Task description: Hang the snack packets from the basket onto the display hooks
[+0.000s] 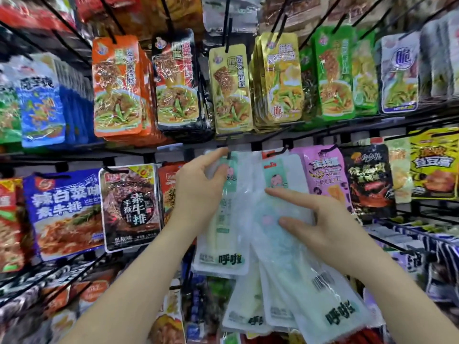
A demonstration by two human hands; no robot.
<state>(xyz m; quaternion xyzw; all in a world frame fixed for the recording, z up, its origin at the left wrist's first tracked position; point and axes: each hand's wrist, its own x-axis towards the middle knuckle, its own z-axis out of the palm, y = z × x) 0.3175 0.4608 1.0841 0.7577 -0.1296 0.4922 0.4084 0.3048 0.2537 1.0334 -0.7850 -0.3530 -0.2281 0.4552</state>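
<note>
My left hand point(198, 184) pinches the top of a white and mint-green snack packet point(221, 234) right at the tip of a black display hook point(227, 151) in the lower row. My right hand point(320, 219) grips a fanned stack of the same white packets point(298, 281), thumb on the front, the stack slanting down to the right. More white packets point(275, 175) hang on the neighbouring hook point(280, 151) behind my right hand. The basket is out of view.
Two rows of hooks carry dense hanging packets: orange point(116, 85), black point(176, 83), gold point(231, 88) and green point(335, 73) above; blue point(67, 209), dark brown point(131, 207), purple point(323, 170) and yellow point(433, 162) beside my hands. Further hooks jut out at lower right.
</note>
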